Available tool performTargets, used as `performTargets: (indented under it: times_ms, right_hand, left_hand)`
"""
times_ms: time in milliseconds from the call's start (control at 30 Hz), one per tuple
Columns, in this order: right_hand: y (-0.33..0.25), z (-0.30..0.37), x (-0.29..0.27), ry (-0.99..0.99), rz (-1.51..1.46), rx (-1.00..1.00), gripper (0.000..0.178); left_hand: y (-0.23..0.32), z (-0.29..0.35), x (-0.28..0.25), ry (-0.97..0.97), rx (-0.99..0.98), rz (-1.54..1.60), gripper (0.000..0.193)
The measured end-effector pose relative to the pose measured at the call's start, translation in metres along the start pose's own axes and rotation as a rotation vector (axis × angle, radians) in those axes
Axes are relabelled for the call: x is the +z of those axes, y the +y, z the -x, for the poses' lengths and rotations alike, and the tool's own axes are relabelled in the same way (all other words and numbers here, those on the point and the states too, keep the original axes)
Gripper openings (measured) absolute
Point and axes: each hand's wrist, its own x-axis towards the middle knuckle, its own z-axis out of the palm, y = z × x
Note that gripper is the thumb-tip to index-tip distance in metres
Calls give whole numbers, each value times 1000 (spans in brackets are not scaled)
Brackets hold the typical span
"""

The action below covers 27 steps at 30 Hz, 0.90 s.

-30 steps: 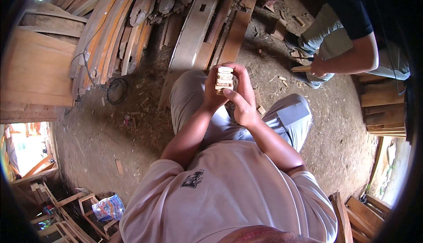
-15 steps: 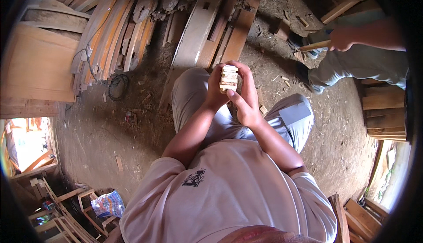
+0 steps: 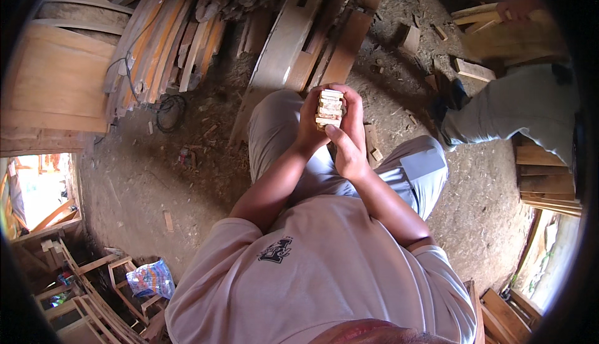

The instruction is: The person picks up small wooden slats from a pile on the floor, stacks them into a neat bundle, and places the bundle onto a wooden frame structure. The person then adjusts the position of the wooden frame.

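Note:
Between my two hands, above my lap, is a small stack of pale wooden pieces (image 3: 330, 108) with their ends toward me. My left hand (image 3: 309, 122) is closed along the stack's left side. On the other side my right hand (image 3: 352, 138) wraps round it, the thumb pressing near the stack's lower end. Fingers of both hands meet around the far end. The undersides of the pieces and most fingertips are hidden.
Long boards (image 3: 290, 38) lie on the ground ahead, beside a big pile of timber (image 3: 168, 38) at the left. A co-worker's leg (image 3: 499, 113) is at the right, near a loose wood block (image 3: 474, 69). A coiled black cable (image 3: 170, 113) rests on the dirt floor. Wooden frames (image 3: 93, 281) stand lower left.
My hands still hold the stack in nearly the same pose. At the right, the co-worker's hand and the wooden-handled tool in it have moved away from where they were. The view has shifted slightly.

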Motion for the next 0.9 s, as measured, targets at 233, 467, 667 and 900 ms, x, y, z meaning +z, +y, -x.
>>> performTargets:
  times_ms: [233, 467, 667, 900]
  right_hand:
    - [-7, 0, 12, 13, 26, 27, 71]
    - [-16, -5, 9, 35, -161, 131, 61]
    - [-19, -4, 13, 72, -93, 93, 57]
    - [-25, -7, 17, 127, 31, 174, 54]
  left_hand:
    - [-42, 8, -5, 38, -281, 326, 61]
    - [-17, 8, 1, 29, -81, 111, 61]
    - [8, -1, -3, 9, 128, -18, 66]
    - [1, 4, -6, -53, -129, 325, 70]
